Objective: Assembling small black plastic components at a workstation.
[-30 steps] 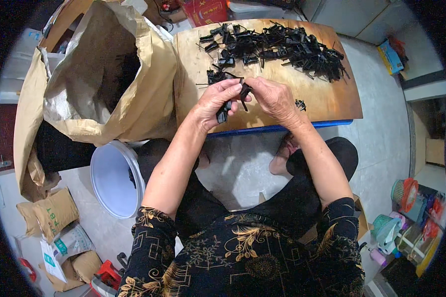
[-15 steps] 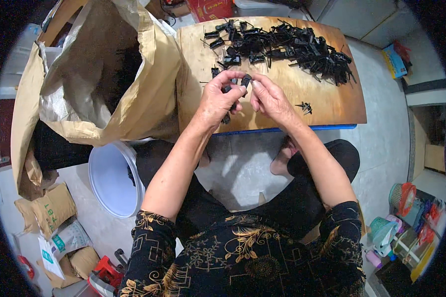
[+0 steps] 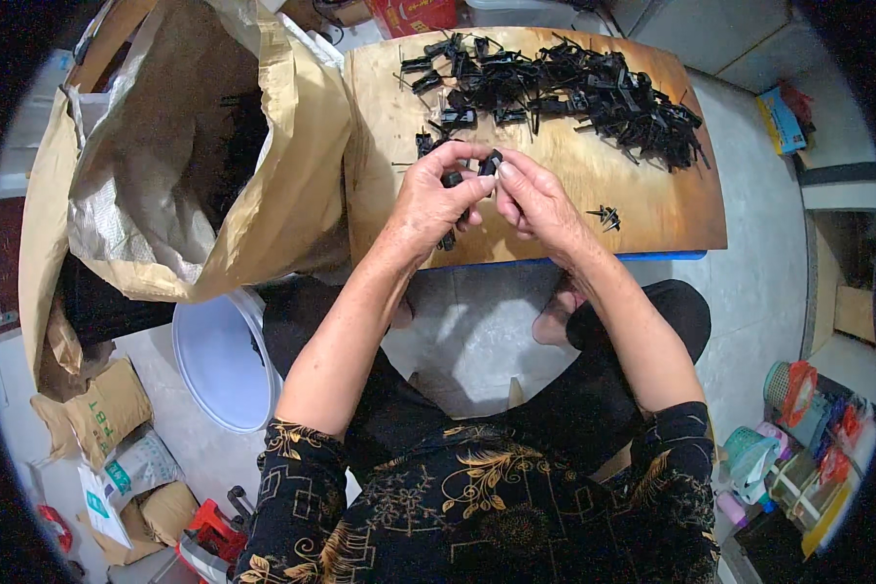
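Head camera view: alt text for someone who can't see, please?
A person's left hand pinches a small black part, the right hand against it, over a wooden board heaped with black pieces. To the left are an open brown sack and white bucket.

Moderate light shows my right hand (image 3: pixel 537 200) fairly clearly; soft shadows darken the floor (image 3: pixel 448 336) at centre. Fisheye distortion bows the tabletop (image 3: pixel 652 214), upper right, and grainy black swallows the corners.

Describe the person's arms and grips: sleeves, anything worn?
Left grip and right grip: no gloves or rings visible. Left forearm and right forearm: bare, no watch or cable visible. Left sleeve and right sleeve: black, roughly elbow-length, gold pattern.
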A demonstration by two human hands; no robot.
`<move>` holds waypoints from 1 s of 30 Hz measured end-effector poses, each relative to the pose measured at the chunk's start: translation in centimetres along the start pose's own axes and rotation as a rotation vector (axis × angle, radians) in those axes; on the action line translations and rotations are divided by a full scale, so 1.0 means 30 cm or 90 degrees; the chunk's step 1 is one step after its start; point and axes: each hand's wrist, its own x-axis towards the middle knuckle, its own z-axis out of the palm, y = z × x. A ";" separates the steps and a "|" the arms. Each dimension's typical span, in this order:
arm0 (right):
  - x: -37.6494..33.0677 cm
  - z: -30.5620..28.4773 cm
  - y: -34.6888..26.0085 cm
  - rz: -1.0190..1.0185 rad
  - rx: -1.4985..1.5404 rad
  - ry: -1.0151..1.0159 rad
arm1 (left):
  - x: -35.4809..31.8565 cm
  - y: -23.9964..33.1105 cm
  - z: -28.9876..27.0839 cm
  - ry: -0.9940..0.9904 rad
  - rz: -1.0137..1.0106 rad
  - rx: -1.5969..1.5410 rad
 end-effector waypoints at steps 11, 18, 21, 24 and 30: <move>0.002 0.001 -0.019 0.063 0.089 -0.026 | 0.006 -0.008 -0.004 -0.006 0.008 0.017; 0.004 0.001 -0.012 0.040 0.091 -0.038 | 0.003 -0.012 -0.006 0.008 0.009 0.000; 0.007 -0.001 0.008 0.035 0.058 -0.024 | -0.001 -0.010 -0.001 0.008 0.028 0.011; 0.009 0.013 0.004 0.033 0.020 -0.014 | -0.003 -0.011 0.001 0.022 0.042 0.051; 0.015 0.033 -0.001 0.026 -0.008 0.019 | 0.000 -0.009 0.017 0.057 0.073 0.089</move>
